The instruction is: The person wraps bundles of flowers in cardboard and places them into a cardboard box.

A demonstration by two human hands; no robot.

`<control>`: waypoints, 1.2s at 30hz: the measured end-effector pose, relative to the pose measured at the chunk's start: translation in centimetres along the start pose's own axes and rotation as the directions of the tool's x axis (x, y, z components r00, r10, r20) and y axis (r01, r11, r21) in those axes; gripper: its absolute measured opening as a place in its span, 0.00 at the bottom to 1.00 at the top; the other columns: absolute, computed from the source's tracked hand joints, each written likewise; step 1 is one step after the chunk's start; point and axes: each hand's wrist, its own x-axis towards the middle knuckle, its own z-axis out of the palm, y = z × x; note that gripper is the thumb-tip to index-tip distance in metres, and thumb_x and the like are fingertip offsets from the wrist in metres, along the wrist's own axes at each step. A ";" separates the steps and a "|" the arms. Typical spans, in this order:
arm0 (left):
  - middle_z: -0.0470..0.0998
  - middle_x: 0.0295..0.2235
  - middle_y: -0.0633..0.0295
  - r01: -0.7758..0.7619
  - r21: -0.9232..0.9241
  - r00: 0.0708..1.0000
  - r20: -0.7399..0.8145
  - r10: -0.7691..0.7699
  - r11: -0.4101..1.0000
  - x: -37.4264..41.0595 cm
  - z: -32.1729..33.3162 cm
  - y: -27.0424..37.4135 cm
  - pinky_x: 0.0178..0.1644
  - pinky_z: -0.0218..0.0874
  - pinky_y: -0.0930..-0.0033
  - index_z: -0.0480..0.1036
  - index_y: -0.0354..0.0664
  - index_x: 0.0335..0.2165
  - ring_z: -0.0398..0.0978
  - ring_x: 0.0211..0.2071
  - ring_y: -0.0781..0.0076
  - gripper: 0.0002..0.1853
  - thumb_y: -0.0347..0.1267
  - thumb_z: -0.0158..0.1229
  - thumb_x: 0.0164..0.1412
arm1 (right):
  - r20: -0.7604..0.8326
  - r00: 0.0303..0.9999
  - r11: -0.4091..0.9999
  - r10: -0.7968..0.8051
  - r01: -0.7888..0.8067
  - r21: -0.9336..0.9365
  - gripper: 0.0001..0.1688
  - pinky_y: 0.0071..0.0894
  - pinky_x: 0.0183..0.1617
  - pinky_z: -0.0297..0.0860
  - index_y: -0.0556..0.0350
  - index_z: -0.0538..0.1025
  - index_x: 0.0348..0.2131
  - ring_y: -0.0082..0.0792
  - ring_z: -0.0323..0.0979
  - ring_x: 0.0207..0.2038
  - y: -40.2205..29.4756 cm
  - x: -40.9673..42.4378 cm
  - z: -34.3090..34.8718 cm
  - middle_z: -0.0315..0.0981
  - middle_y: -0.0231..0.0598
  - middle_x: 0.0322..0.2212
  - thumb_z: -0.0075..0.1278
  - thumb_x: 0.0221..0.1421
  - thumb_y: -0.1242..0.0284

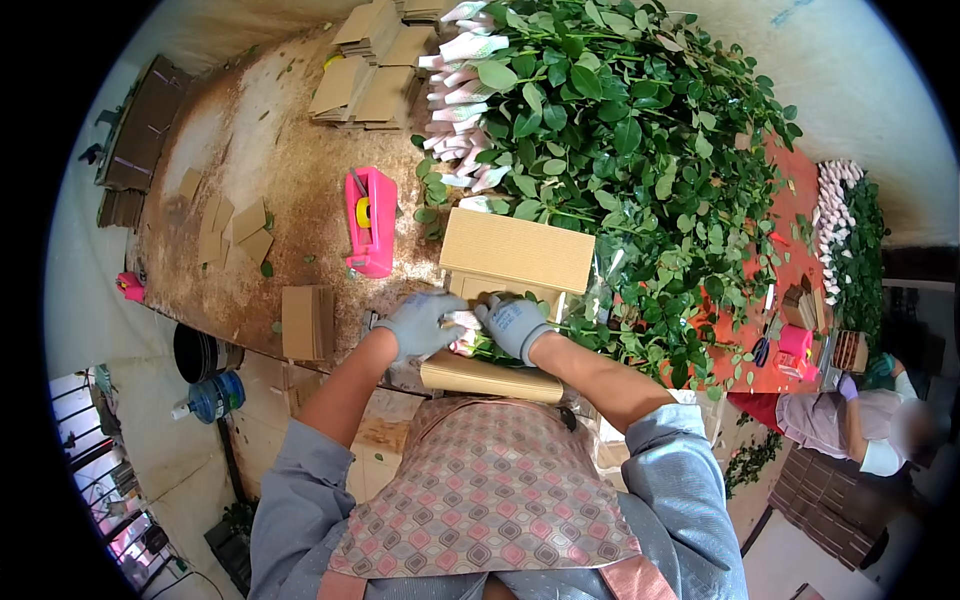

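My left hand [426, 324], in a grey work glove, has its fingers curled against a pale pink rose head [463, 334] near the table's front edge. Close beside it, my gloved right hand [511, 326] lies over green rose stems and leaves, its fingers bent; what they grip is hidden. Both hands are within an opened corrugated cardboard wrapper. Its far flap [517, 250] stands beyond the hands and its near flap [491, 377] lies against my apron. Leafy stems [600, 334] run out to the right.
Net-sleeved roses [469, 94] with dense foliage [630, 127] are piled at the back. A pink tape dispenser [373, 223] stands left, near a cardboard stack [307, 322]. Other cardboard [364, 90] sits behind. Scissors [761, 349] lie right. Another person [847, 427] works at far right.
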 end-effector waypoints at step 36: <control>0.72 0.43 0.49 -0.336 0.122 0.863 0.437 0.254 0.934 1.3 4.5 -2.9 0.52 0.60 0.55 0.67 0.37 0.37 0.71 0.46 0.50 0.18 0.40 0.36 0.70 | -0.295 0.955 0.951 0.013 0.079 0.298 0.16 0.49 0.43 0.71 0.51 0.71 0.48 0.53 0.75 0.42 1.0 -0.6 -0.6 0.74 0.50 0.40 0.49 0.62 0.66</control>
